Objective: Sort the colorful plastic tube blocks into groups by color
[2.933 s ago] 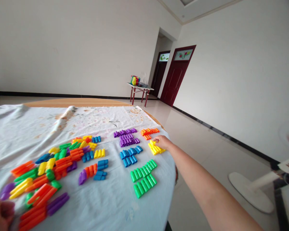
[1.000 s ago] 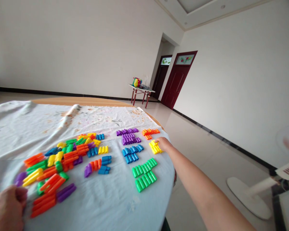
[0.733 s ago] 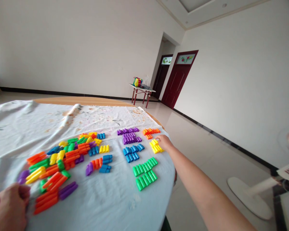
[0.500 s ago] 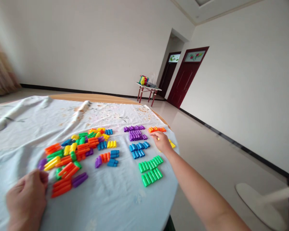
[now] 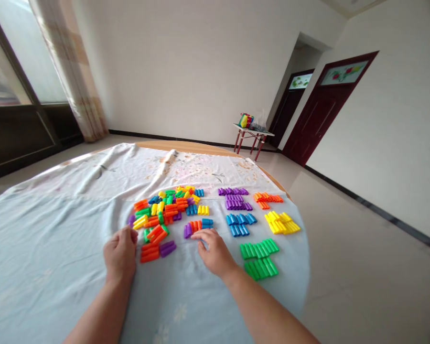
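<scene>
Bright plastic tube pieces, many joined side by side, lie on the table. My left hand (image 5: 121, 251) is closed at the near left edge of a mixed pile (image 5: 170, 209); what its fingers hold, if anything, is hidden. Over the table's middle, my right hand (image 5: 215, 251) has its fingers apart and nothing visible in them. Its fingertips are by purple pieces (image 5: 188, 231), orange pieces (image 5: 195, 226) and a partly covered blue piece (image 5: 207, 222). Between the hands are a purple piece (image 5: 167, 248) and orange pieces (image 5: 150, 252).
To the right lie single-colour groups: purple (image 5: 236, 202), blue (image 5: 241, 224), green (image 5: 261, 269), yellow (image 5: 282, 223) and orange (image 5: 268, 198). A light cloth (image 5: 57, 267) covers the round table. Farther off stands a small table (image 5: 252, 131) with bags.
My right hand has come back leftward from beside the orange group to the small mixed cluster, its fingers now apart. The yellow group is uncovered. The view has swung left.
</scene>
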`<state>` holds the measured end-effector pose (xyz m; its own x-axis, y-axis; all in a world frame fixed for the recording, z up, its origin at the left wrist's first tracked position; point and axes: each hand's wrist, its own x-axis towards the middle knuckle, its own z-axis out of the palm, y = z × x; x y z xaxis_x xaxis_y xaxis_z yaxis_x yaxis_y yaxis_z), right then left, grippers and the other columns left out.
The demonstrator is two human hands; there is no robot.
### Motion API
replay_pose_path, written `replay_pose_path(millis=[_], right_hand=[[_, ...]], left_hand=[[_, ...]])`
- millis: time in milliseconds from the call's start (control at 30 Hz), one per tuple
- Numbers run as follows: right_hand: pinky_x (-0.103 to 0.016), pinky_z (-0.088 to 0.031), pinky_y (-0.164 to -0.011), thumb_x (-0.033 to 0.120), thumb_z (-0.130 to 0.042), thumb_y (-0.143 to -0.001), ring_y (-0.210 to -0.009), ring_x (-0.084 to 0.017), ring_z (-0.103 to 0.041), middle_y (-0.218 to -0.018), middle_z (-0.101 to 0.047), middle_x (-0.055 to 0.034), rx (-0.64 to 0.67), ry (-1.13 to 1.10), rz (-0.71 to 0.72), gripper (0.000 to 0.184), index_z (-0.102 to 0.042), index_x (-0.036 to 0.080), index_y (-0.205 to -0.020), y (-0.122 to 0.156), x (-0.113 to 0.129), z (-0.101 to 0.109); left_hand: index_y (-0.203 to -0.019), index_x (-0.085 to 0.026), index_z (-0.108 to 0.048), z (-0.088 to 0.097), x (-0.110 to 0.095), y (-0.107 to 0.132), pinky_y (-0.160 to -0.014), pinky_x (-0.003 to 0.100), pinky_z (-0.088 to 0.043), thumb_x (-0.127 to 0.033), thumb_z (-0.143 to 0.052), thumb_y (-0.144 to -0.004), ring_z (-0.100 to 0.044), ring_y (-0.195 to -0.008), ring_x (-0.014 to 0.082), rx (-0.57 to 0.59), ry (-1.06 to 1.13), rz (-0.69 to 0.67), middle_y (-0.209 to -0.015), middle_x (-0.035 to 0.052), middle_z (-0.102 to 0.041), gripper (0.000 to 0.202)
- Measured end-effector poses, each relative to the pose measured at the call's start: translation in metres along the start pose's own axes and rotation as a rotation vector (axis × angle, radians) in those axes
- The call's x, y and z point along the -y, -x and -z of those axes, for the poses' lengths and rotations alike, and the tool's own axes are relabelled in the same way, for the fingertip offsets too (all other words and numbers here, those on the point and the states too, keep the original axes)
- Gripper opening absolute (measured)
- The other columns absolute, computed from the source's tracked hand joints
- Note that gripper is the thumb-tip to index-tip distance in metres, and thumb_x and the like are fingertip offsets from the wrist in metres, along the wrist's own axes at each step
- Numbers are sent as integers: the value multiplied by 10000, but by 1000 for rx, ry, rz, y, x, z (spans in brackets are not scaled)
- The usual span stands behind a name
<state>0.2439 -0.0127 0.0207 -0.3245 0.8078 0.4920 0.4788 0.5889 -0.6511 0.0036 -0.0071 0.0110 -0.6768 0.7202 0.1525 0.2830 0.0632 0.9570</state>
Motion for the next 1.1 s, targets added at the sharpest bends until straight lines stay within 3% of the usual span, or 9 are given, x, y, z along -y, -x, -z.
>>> replay_pose_path(millis=[167, 400, 533, 700, 767, 833, 900, 1000, 1100], right_hand=[[-380, -458, -894, 32, -501, -800, -974, -205, -581, -985, -678, -63, 1, 41, 40, 314, -683, 217, -977, 11, 0, -15], [-364, -484, -877, 41, -471, -821, -954, -194, -589, -953, -676, -61, -88, -27, 60, 320, -681, 225, -977, 13, -7, -14], [-366, -493, -887, 42, -450, -821, -959, -191, -589, -954, -671, -62, -168, -46, 33, 337, -681, 229, -978, 11, -9, -11], [-365, -495, -887, 39, -430, -824, -965, -190, -586, -961, -666, -71, -182, -33, 25, 333, -667, 210, -982, 11, -10, -10], [-370, -491, -891, 48, -428, -829, -970, -191, -585, -969, -663, -69, -177, -23, 26, 328, -661, 214, -989, 11, -8, -9], [-380, -481, -904, 69, -441, -835, -977, -192, -581, -984, -662, -68, -160, -9, 47, 307, -655, 214, -1001, 11, -3, -7], [-393, -464, -921, 107, -473, -838, -990, -198, -572, -1005, -662, -70, -121, 17, 94, 276, -648, 214, -1022, 12, 3, -6], [-406, -426, -953, 207, -568, -815, -1035, -213, -547, -1065, -664, -57, -5, 70, 195, 264, -640, 233, -1068, 14, 13, -8], [-416, -383, -977, 336, -663, -768, -1090, -232, -517, -1114, -670, -29, 120, 125, 275, 321, -645, 260, -1080, 17, 15, -14]], left_hand=[[-535, -195, -455, 0, -6, 2, -440, 252, -303, -418, -427, -747, -325, -428, 113, 47, 80, 51, -430, -39, -374, 309], [-640, -174, -586, -1, -13, 5, -474, 260, -314, -465, -492, -696, -423, -492, 148, 179, 1, 34, -481, -17, -482, 311], [-657, -180, -625, -7, -17, 11, -510, 254, -348, -501, -575, -639, -477, -562, 159, 371, -5, -5, -548, -1, -552, 326], [-771, -156, -692, -15, -31, 31, -548, 305, -469, -596, -623, -613, -567, -570, 196, 763, 118, 52, -594, 45, -622, 473], [-793, -147, -700, -15, -35, 35, -615, 337, -513, -603, -638, -613, -615, -653, 224, 810, 180, 75, -694, 83, -667, 494], [-795, -141, -696, -13, -34, 32, -643, 343, -524, -604, -637, -621, -619, -671, 220, 745, 227, 87, -740, 93, -674, 498], [-784, -136, -680, -11, -28, 25, -624, 323, -513, -604, -622, -635, -593, -626, 191, 603, 255, 94, -723, 79, -661, 494], [-751, -145, -644, -7, -15, 11, -571, 271, -468, -576, -587, -673, -534, -575, 148, 366, 270, 103, -672, 38, -626, 442], [-722, -158, -629, -4, -9, 3, -531, 227, -407, -503, -570, -710, -484, -548, 119, 212, 260, 120, -599, 0, -592, 350]])
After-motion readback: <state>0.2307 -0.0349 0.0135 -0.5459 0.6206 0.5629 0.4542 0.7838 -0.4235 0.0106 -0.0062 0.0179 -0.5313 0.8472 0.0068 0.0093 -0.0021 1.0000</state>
